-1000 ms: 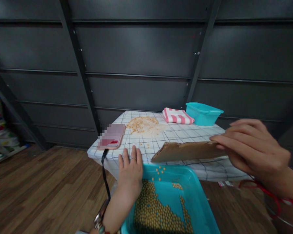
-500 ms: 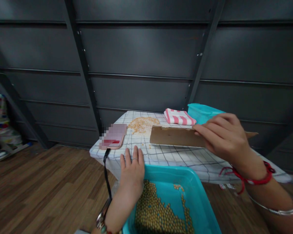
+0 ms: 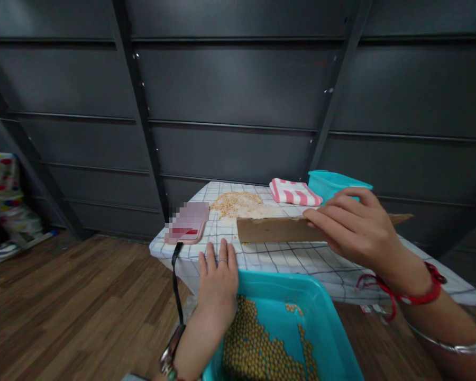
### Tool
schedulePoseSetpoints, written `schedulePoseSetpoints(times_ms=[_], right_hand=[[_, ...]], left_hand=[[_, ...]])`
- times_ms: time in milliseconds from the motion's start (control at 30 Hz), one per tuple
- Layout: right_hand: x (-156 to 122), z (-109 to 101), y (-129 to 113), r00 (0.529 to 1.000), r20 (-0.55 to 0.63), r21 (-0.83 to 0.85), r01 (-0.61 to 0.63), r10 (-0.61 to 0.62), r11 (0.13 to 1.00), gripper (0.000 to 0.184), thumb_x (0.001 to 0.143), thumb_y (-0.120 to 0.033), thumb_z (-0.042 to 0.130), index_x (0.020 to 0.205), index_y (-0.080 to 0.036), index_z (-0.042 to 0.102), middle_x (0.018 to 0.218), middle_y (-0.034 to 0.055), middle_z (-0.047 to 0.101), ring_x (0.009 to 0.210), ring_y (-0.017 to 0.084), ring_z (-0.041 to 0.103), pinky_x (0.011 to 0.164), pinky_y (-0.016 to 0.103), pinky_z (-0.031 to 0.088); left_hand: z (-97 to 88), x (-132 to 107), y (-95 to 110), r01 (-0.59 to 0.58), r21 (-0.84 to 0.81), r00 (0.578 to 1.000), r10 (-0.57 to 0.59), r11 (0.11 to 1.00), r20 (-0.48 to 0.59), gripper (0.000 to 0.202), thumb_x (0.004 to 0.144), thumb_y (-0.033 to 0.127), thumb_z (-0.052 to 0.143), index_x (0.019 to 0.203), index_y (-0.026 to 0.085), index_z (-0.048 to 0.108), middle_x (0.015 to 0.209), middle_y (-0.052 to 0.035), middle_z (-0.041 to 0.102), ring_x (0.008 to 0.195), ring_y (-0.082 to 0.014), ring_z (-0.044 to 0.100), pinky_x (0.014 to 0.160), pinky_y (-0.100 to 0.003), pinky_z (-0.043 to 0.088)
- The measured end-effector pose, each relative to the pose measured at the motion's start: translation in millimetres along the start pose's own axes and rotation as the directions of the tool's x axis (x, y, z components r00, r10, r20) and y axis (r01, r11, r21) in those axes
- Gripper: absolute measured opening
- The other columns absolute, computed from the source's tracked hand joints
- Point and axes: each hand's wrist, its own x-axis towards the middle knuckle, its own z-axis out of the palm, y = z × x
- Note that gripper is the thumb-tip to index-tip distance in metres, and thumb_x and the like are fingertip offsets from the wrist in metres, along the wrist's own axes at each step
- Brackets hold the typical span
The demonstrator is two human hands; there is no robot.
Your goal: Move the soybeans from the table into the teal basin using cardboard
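My right hand (image 3: 353,227) pinches the top edge of a brown cardboard strip (image 3: 273,229), which stands on its long edge on the checked tablecloth. Behind the strip lies a spread of yellow grains with whitish powder (image 3: 238,202). My left hand (image 3: 218,291) lies with fingers stretched out at the front edge of the table, beside the rim of a turquoise bin (image 3: 321,296). Round yellowish beans (image 3: 257,344) cover much of the bin's floor, leaving a bare patch toward the back right.
On the table (image 3: 285,259) lie a pink phone (image 3: 190,219) at left and a folded pink-and-white cloth (image 3: 295,191) at back. A second turquoise container (image 3: 329,182) stands behind my right hand. A black strap (image 3: 175,280) runs from the phone to my left wrist.
My right hand has drawn the cardboard strip a little toward me and to the left. The left hand keeps its place at the table edge.
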Motion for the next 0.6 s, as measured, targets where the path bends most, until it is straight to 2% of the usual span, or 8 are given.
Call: schedulePoseSetpoints(times_ms=[233,600], right_hand=[[1,-3,-4,1.000,-0.019,0.041,0.003,-0.002,0.999,0.017,0.080,-0.005,0.049,0.091,-0.018,0.054,0.066,0.0001,0.064,0.063,0.014,0.053,0.069,0.034,0.043],[1,-14,-9,1.000,-0.021,0.070,-0.005,0.007,0.998,0.013,0.081,-0.006,0.052,0.092,-0.014,0.054,0.065,0.0028,0.064,0.066,0.014,0.053,0.070,0.035,0.043]], left_hand=[[0.3,1,0,0.005,0.003,0.999,-0.005,1.000,0.045,0.070,0.069,-0.006,0.029,0.138,0.009,0.025,0.146,-0.0133,0.022,0.131,-0.0375,0.021,0.106,-0.054,0.026],[4.4,3,-2,0.001,-0.009,1.000,-0.001,1.000,0.007,0.069,0.069,-0.006,0.029,0.137,0.010,0.027,0.144,-0.0143,0.029,0.130,-0.0370,0.023,0.105,-0.055,0.028]])
